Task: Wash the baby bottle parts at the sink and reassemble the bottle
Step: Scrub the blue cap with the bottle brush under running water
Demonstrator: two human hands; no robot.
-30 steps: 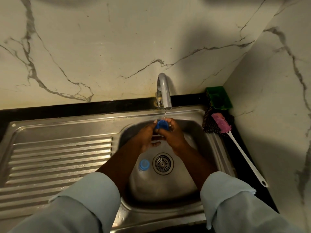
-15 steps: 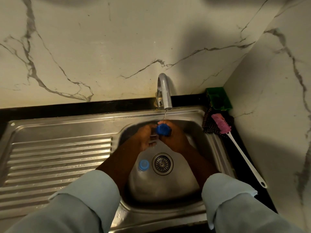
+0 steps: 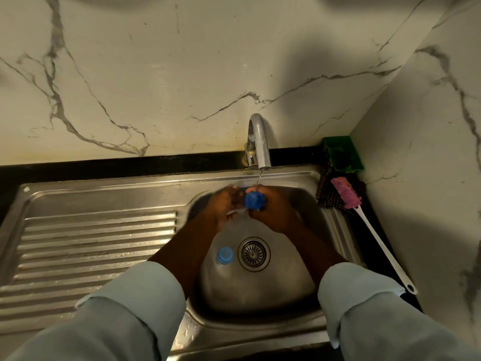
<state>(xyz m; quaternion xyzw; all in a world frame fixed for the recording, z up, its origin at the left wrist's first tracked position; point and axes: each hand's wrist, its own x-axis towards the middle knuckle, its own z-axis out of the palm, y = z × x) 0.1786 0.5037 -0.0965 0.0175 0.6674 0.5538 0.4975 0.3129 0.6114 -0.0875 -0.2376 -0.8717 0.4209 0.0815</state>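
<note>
Under a thin stream from the tap (image 3: pixel 259 142), my right hand (image 3: pixel 273 209) grips a dark blue bottle part (image 3: pixel 253 201) over the back of the sink basin (image 3: pixel 260 290). My left hand (image 3: pixel 221 207) is close on the part's left side with its fingers curled toward it; something pale shows below its fingertips, and whether it grips anything is unclear. A light blue round bottle piece (image 3: pixel 225 255) lies on the basin floor just left of the drain (image 3: pixel 253 254).
A ribbed steel draining board (image 3: pixel 96 243) lies to the left of the basin. At the right rim lie a pink-headed, white-handled bottle brush (image 3: pixel 364 220) and a dark scrubber (image 3: pixel 329 196), with a green holder (image 3: pixel 342 153) in the corner. Marble walls stand behind and to the right.
The blue part has turned in my right hand and moved slightly right. My left hand has drawn a little away from it.
</note>
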